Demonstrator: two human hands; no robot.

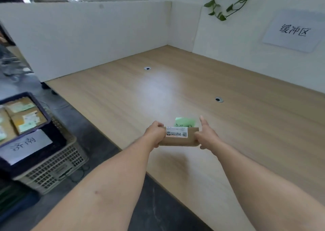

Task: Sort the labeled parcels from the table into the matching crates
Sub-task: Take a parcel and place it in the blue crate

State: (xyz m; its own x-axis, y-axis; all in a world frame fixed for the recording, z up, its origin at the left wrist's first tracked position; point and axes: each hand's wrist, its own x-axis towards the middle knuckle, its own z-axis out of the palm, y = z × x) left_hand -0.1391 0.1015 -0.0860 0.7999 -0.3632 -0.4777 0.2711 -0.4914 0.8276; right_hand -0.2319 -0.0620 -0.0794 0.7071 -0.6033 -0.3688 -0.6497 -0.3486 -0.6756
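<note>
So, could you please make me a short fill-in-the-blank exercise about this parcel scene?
1. The note on the parcel, which the left hand and the right hand grip, is ____ in colour.
2. The dark crate with parcels inside is on the person's ____ side.
3. The table shows ____ round cable holes.
Missing words: green; left; two.

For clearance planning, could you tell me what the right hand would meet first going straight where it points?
The way looks free: the right hand points across bare table toward the white partition, likely met first; depth is unclear.
</note>
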